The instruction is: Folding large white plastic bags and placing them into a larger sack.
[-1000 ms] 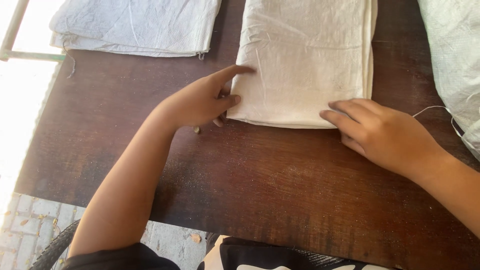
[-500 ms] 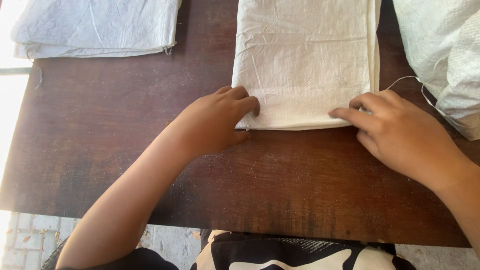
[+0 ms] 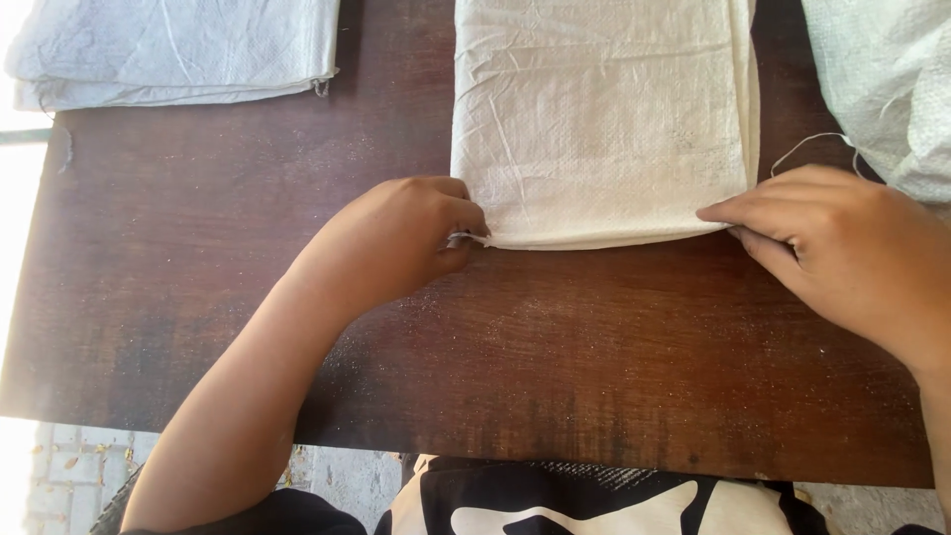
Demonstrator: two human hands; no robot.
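- The left hand (image 3: 401,238) is curled, thumb and fingers pinching the near left corner of the folded white woven sack (image 3: 599,119); a second ago its fingers lay stretched flat along the sack's left edge.
- The right hand (image 3: 842,248) pinches the near right corner of the sack, fingertips pressed together on the fold; earlier it rested slightly further in, on top of the near edge.
- The folded white woven sack lies flat on the dark wooden table (image 3: 515,357), its near edge running straight between the two hands, now squarer to the table edge than before.
- A loose white thread (image 3: 807,149) curls just beyond the right hand.
- Another folded sack (image 3: 178,50) lies at the far left of the table, well apart.
- A crumpled heap of sacking (image 3: 887,89) sits at the far right.
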